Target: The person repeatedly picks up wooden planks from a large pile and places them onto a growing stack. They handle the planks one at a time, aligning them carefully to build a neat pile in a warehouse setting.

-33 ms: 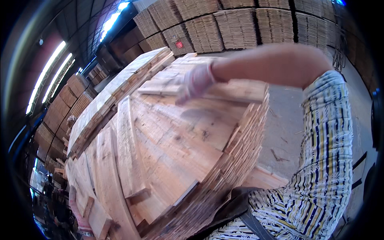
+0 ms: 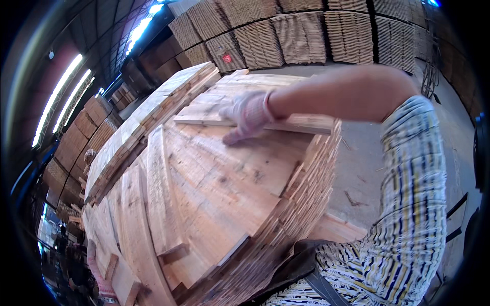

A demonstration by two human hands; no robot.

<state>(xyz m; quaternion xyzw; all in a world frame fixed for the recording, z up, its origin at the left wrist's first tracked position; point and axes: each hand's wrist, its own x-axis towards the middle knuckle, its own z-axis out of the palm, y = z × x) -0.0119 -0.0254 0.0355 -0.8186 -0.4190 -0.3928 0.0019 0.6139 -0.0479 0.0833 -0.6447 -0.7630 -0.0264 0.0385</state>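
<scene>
My right hand (image 2: 249, 116), in a pale pinkish work glove, reaches across the far part of a stack of wooden boards (image 2: 219, 178). Its thumb and fingers are apart, spanning the front edge of a thick plank (image 2: 301, 124) that lies crosswise there. Whether the fingertips touch the plank I cannot make out. At the lower left, my left hand (image 2: 97, 270), also gloved, is closed along the outer side of a narrow board (image 2: 122, 280); its fingers are partly hidden. Between the hands, loose planks (image 2: 166, 194) fan out over the stack.
A second, long stack of boards (image 2: 148, 115) runs behind on the left. Tall bundles of stacked boards (image 2: 301, 38) line the far wall. To the right of my stack is grey concrete floor (image 2: 360, 153) with wood scraps (image 2: 353, 199).
My right hand has shifted slightly down and come closer to the crosswise plank; its blur has lessened. My left hand stays at the narrow board.
</scene>
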